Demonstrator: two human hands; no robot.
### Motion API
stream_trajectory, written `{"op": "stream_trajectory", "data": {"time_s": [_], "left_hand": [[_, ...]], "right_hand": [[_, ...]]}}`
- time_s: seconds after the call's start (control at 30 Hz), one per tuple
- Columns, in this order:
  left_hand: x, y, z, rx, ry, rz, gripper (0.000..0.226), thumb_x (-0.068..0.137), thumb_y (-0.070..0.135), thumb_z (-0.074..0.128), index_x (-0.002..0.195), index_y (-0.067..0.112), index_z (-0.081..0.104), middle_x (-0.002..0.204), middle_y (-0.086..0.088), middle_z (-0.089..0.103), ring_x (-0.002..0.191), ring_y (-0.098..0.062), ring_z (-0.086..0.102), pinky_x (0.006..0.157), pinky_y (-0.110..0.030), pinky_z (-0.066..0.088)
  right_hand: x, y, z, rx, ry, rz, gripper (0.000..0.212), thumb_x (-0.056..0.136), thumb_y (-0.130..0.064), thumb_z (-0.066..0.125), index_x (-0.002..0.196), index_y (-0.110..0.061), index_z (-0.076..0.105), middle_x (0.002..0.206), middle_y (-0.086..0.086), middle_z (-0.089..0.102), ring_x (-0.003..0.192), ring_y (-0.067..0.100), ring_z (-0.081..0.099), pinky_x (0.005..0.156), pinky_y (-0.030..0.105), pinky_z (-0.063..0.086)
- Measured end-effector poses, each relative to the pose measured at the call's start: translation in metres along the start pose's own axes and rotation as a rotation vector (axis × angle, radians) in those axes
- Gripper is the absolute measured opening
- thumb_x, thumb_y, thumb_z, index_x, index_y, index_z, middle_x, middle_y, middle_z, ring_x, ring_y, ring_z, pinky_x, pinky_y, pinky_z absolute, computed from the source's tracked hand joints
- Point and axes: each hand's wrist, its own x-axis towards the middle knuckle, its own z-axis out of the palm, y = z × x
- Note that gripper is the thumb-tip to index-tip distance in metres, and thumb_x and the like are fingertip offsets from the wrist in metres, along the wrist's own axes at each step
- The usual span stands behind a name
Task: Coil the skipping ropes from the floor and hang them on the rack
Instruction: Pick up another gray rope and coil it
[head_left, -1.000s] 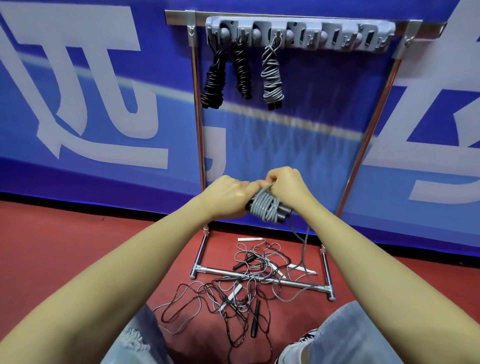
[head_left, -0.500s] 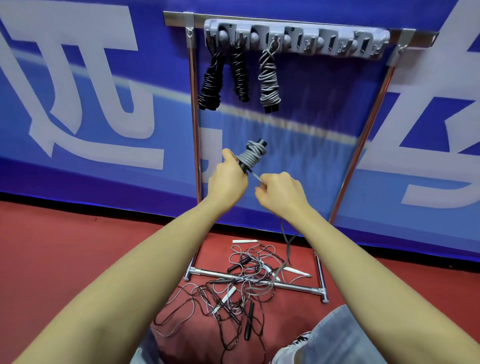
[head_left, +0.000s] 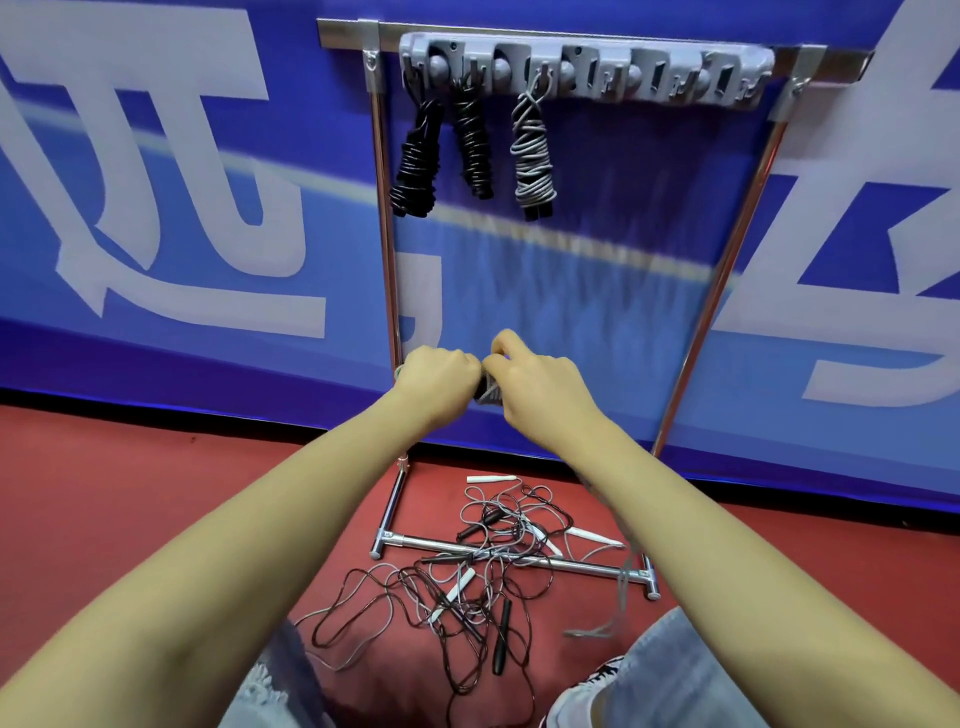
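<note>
My left hand and my right hand meet in front of the rack, both closed on a grey skipping rope coil that is mostly hidden between them. Its loose grey tail trails under my right forearm to the floor. On the grey hook bar at the top of the rack hang two black coiled ropes and one grey coiled rope. A tangle of black and grey ropes with black and white handles lies on the red floor.
The chrome rack frame has uprights at left and right and a base bar across the floor tangle. A blue banner wall stands behind. My knees in jeans and a shoe are below.
My hands came down from a raised position and closed together again. The grey coil, held up in my left hand before, now sits hidden between both hands.
</note>
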Motion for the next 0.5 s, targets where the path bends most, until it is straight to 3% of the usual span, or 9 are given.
{"op": "stream_trajectory", "data": {"time_s": [0.1, 0.2, 0.27, 0.33, 0.4, 0.5], "left_hand": [[-0.002, -0.010, -0.002, 0.021, 0.082, -0.001, 0.016, 0.087, 0.014, 0.045, 0.096, 0.008, 0.057, 0.095, -0.008, 0.062, 0.084, -0.029, 0.060, 0.065, -0.031, 0.033], [-0.003, -0.018, 0.001, 0.112, 0.306, 0.003, 0.025, 0.061, 0.036, 0.071, 0.059, 0.014, 0.059, 0.059, -0.001, 0.056, 0.053, -0.022, 0.049, 0.058, -0.028, 0.023], [-0.002, -0.021, 0.009, 0.047, 0.386, 0.049, 0.034, 0.041, 0.030, 0.080, 0.043, 0.015, 0.050, 0.044, 0.001, 0.044, 0.038, -0.019, 0.042, 0.053, -0.022, 0.020], [-0.002, -0.019, 0.015, 0.011, 0.438, 0.112, 0.028, 0.043, 0.017, 0.075, 0.041, 0.015, 0.047, 0.042, 0.001, 0.042, 0.037, -0.019, 0.041, 0.051, -0.020, 0.019], [-0.004, -0.020, 0.012, 0.036, 0.526, 0.216, 0.017, 0.051, 0.006, 0.058, 0.043, 0.015, 0.046, 0.043, 0.001, 0.040, 0.039, -0.019, 0.040, 0.049, -0.022, 0.017], [-0.002, -0.024, 0.010, 0.097, 0.647, 0.389, 0.023, 0.064, 0.004, 0.035, 0.049, 0.015, 0.049, 0.047, 0.000, 0.041, 0.045, -0.021, 0.041, 0.047, -0.025, 0.025]], "right_hand": [[0.003, 0.003, 0.005, 0.071, -0.007, 0.069, 0.026, 0.094, -0.011, 0.039, 0.111, -0.011, 0.058, 0.111, 0.006, 0.052, 0.089, 0.032, 0.059, 0.061, 0.032, 0.031], [0.004, 0.008, 0.006, 0.193, -0.021, 0.083, 0.032, 0.094, -0.013, 0.038, 0.115, -0.014, 0.063, 0.112, 0.005, 0.059, 0.102, 0.031, 0.057, 0.068, 0.032, 0.034], [0.005, 0.011, 0.004, 0.260, -0.023, 0.098, 0.033, 0.093, -0.014, 0.040, 0.114, -0.017, 0.065, 0.113, 0.004, 0.062, 0.104, 0.029, 0.056, 0.070, 0.032, 0.034], [0.005, 0.013, 0.004, 0.339, -0.001, 0.162, 0.030, 0.090, -0.015, 0.043, 0.108, -0.020, 0.066, 0.109, 0.003, 0.066, 0.103, 0.030, 0.056, 0.070, 0.032, 0.035], [0.006, 0.016, 0.008, 0.462, 0.027, 0.254, 0.021, 0.088, -0.016, 0.046, 0.105, -0.021, 0.059, 0.103, 0.004, 0.066, 0.098, 0.030, 0.057, 0.069, 0.032, 0.037], [0.014, 0.020, 0.011, 0.566, 0.000, 0.308, 0.013, 0.089, -0.020, 0.054, 0.096, -0.022, 0.043, 0.090, 0.002, 0.062, 0.089, 0.029, 0.056, 0.062, 0.034, 0.036]]}}
